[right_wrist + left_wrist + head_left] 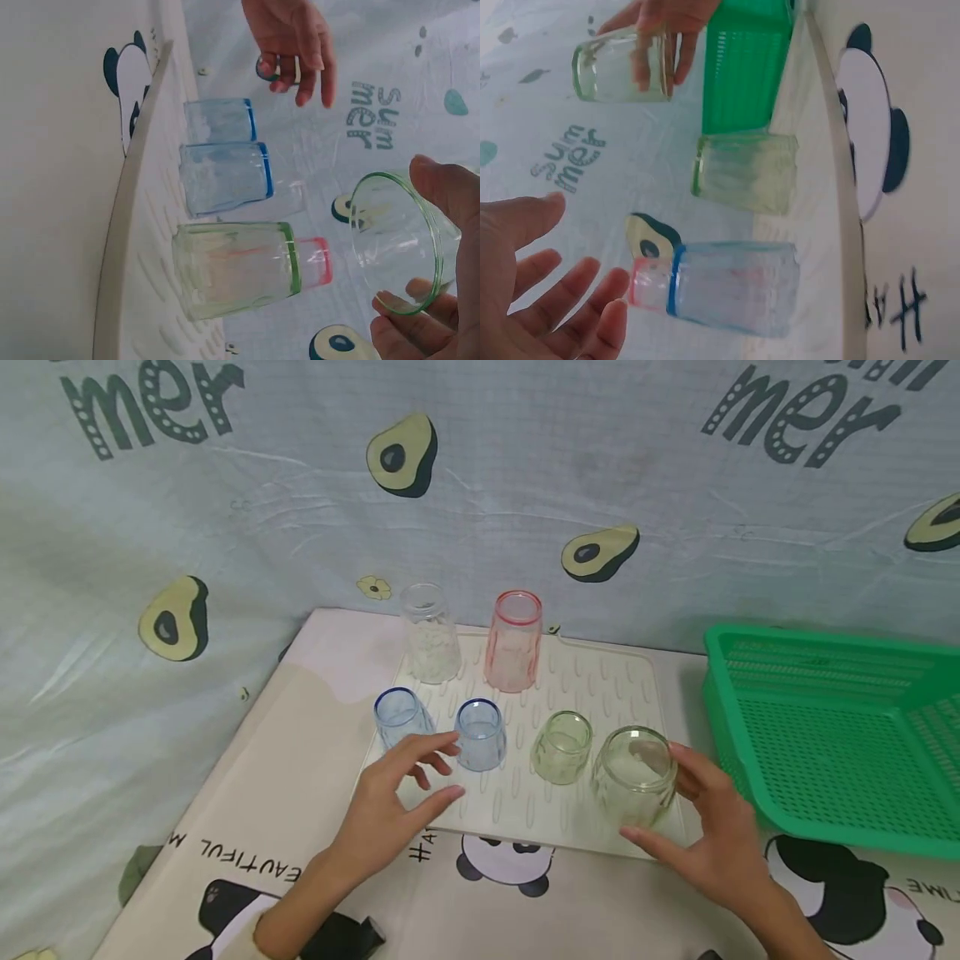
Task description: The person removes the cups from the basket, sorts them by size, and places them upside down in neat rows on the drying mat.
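Note:
My right hand point(712, 827) holds a clear greenish glass point(636, 772) by its sides, thumb across from the fingers, raised over the right end of a white ribbed drying mat point(517, 810). In the right wrist view the wide round mouth of this glass faces down. A smaller green glass point(562, 747) stands on the mat just left of it. My left hand point(397, 802) hovers with nothing in it, fingers loosely bent, near two blue-edged glasses, the right one point(481, 735) and the left one point(402, 717). The hand partly covers the left one.
Behind stand a tall clear glass point(431, 635) and a tall pink-edged glass point(514, 643). A green plastic basket point(750, 777) sits on the right, close to my right hand. A printed cloth point(495, 485) hangs behind the mat.

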A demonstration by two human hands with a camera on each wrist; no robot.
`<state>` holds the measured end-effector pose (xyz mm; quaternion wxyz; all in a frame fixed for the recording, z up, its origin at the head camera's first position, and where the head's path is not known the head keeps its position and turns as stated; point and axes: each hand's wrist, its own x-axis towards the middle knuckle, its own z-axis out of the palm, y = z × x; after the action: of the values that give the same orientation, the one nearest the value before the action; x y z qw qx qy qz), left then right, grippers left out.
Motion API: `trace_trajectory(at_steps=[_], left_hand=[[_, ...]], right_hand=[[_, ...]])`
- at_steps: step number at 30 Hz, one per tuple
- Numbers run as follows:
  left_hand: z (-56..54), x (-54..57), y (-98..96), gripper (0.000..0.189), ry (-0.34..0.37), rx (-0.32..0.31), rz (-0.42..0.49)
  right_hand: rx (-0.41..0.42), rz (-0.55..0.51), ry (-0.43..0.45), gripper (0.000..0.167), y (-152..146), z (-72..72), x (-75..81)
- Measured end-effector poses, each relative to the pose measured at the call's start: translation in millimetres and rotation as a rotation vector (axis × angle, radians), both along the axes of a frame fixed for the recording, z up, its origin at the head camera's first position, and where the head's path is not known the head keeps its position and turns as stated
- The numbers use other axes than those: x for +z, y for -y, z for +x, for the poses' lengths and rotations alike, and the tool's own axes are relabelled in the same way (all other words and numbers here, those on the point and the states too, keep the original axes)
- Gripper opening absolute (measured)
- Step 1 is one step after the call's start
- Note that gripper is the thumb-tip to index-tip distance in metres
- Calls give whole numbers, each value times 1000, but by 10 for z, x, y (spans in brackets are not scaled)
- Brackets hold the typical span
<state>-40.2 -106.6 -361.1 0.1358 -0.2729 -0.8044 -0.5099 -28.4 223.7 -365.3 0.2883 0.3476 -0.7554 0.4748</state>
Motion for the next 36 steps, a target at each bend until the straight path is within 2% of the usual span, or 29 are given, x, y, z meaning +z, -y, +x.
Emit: trace_trajectory(at_steps=[3,7,13,18,20,26,31,36], left_hand=[[-4,-53,196,55,-45,125,-23],[-13,-138,427,54,-51,261,-56],[-35,-298,658,55,-17,382,-75],[-83,-403,790,54,-6,416,-92],[-101,-438,824,54,0,421,-90],[-143,-558,875,51,82,442,-126],[-174,-635,905,52,115,415,-192],[-186,-666,954,57,142,372,-267]], right_hand=[[5,-65,25,87,-43,-28,-43],[17,-143,60,88,-80,-67,-89],[44,-238,104,87,-90,-111,-130],[67,-285,119,86,-91,-151,-153],[45,-276,128,86,-105,-156,-169],[-25,-247,138,87,-132,-167,-196],[-41,-248,138,87,-129,-184,-203],[-47,-268,136,88,-118,-197,-205]])
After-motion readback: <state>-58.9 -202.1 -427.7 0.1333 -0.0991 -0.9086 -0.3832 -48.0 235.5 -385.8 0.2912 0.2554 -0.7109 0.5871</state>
